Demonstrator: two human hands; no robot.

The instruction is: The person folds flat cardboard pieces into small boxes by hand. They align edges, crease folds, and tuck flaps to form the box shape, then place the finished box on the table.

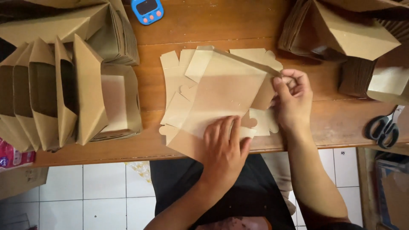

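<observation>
A flat brown cardboard box blank (221, 91) lies on the wooden table (213, 25) in front of me, partly folded, on top of another flat blank (174, 81). My left hand (225, 147) presses flat on the blank's near panel, fingers spread. My right hand (292, 98) pinches the right side flap, which stands folded upward at the blank's right edge.
Nested folded brown boxes (64, 89) stand in a row at the left. More folded boxes and stacks (345, 34) sit at the back right. A blue timer (147, 10) lies at the table's far edge. Black-handled scissors (385, 127) rest at the right. White tiled floor (102, 191) shows below.
</observation>
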